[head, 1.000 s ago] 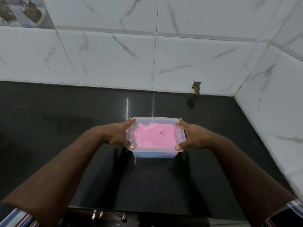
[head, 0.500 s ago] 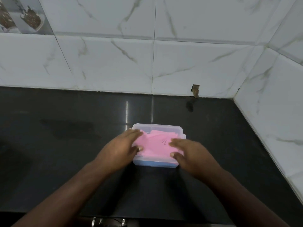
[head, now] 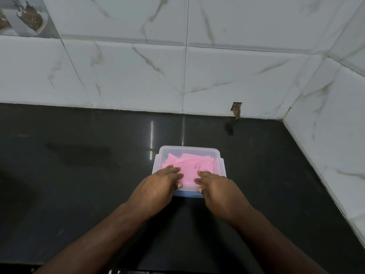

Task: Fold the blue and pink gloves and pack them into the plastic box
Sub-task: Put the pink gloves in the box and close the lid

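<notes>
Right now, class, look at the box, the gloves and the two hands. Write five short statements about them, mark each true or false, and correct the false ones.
1. Both hands rest flat on the lid of the box. True.
2. The pink glove lies on the counter beside the box. False: it is inside the box.
3. Blue shows along the box's near bottom edge. True.
4. The left hand holds a cup. False: it holds nothing.
5. The right hand touches the wall. False: it is on the lid.
</notes>
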`<state>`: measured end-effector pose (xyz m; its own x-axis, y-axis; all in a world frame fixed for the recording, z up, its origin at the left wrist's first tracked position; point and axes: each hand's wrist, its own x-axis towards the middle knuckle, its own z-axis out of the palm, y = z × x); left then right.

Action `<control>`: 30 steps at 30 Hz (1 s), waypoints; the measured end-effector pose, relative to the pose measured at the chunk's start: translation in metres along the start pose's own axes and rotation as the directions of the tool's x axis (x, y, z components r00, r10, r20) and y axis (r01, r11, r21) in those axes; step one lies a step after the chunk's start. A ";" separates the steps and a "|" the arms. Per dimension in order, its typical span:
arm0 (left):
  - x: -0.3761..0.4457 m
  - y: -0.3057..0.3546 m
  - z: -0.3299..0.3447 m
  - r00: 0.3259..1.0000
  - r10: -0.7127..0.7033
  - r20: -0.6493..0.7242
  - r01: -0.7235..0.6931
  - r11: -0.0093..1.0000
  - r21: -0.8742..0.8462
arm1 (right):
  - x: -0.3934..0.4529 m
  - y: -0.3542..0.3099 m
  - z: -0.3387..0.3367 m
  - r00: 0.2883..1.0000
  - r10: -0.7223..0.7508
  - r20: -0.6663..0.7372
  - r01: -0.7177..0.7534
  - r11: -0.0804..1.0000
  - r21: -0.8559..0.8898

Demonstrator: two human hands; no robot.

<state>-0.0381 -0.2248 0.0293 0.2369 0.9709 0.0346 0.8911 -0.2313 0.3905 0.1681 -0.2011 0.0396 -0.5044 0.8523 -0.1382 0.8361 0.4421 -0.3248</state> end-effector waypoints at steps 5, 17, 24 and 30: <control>0.029 -0.010 0.000 0.999 -0.001 -0.037 0.000 1.000 -0.029 | 0.026 0.008 -0.009 1.000 0.022 0.001 -0.022 1.000 0.022; 0.111 -0.034 -0.008 0.997 -0.044 -0.061 0.040 0.997 -0.071 | 0.099 0.027 -0.032 0.990 0.121 -0.073 -0.114 0.989 0.095; 0.150 -0.043 -0.012 0.995 -0.094 -0.036 0.091 0.993 -0.080 | 0.136 0.040 -0.046 0.988 0.145 -0.053 -0.140 0.986 0.089; 0.171 -0.045 -0.013 0.990 -0.137 -0.016 0.135 0.989 -0.065 | 0.152 0.044 -0.053 0.988 0.147 -0.051 -0.143 0.987 0.079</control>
<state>-0.0433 -0.0479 0.0297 0.1066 0.9943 -0.0043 0.8877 -0.0933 0.4508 0.1401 -0.0374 0.0535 -0.3647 0.9210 -0.1369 0.8796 0.2925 -0.3751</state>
